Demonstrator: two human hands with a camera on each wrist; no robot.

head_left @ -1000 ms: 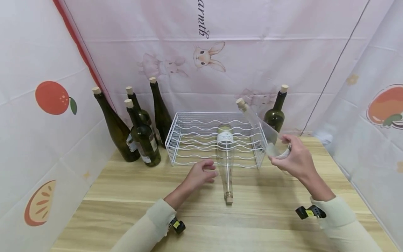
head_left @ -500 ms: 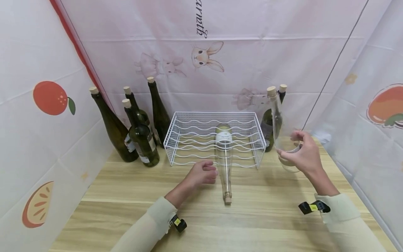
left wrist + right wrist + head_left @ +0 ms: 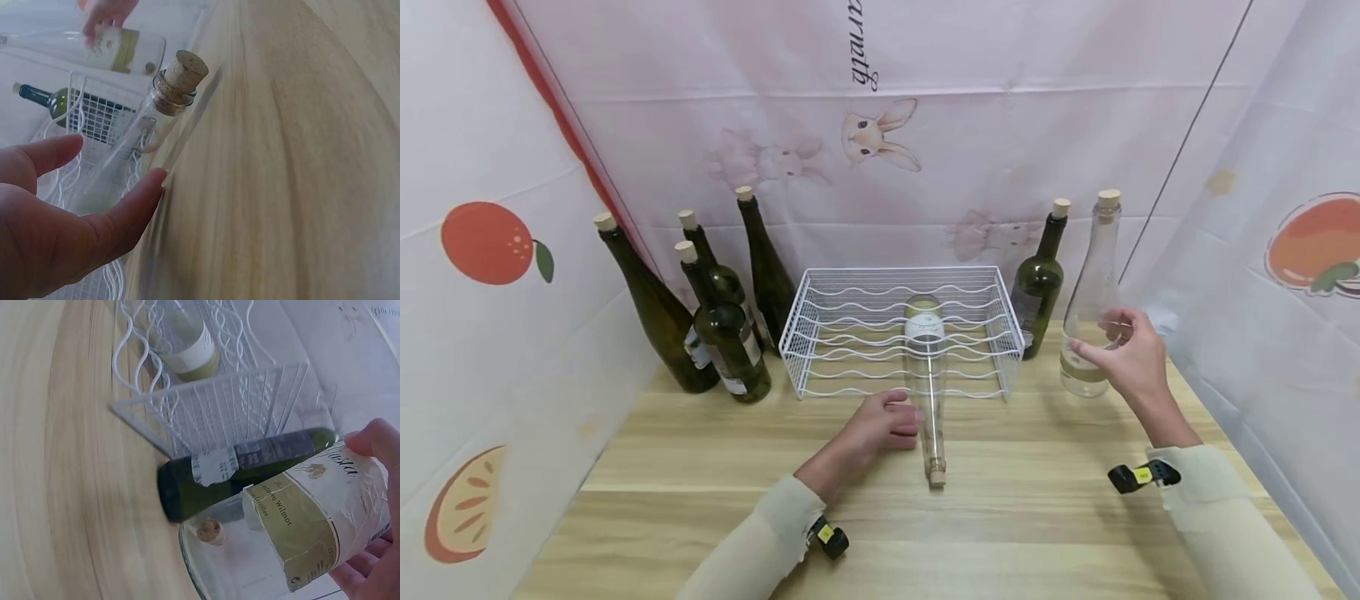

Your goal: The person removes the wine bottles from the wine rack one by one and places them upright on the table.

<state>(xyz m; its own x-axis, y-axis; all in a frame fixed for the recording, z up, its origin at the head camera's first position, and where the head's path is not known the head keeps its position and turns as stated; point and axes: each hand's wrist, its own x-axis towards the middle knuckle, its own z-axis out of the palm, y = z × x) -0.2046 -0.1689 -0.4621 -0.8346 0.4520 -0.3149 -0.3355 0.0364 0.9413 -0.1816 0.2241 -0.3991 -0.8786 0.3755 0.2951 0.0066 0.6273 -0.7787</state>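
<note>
My right hand [image 3: 1131, 357] grips a clear glass bottle [image 3: 1092, 292] around its lower body, on the right side of the table. The bottle is upright, with a cork in its neck and a white and olive label [image 3: 300, 525]; I cannot tell if its base touches the table. Another clear corked bottle [image 3: 932, 408] lies in the white wire rack [image 3: 1011, 350], neck toward me. Beside that neck hovers my left hand [image 3: 880, 423], fingers loosely bent and holding nothing. In the left wrist view, its cork [image 3: 187, 70] points past my fingertips.
A dark green bottle [image 3: 1037, 287] stands between the rack and the held bottle. Several dark green corked bottles [image 3: 730, 342] stand left of the rack. Printed cloth [image 3: 925, 192] hangs behind and at both sides of the wooden table [image 3: 1000, 517].
My right hand has brought its bottle from tilted over the rack's right end to upright, farther right past the green bottle. The left hand has barely moved; the head view has shifted slightly.
</note>
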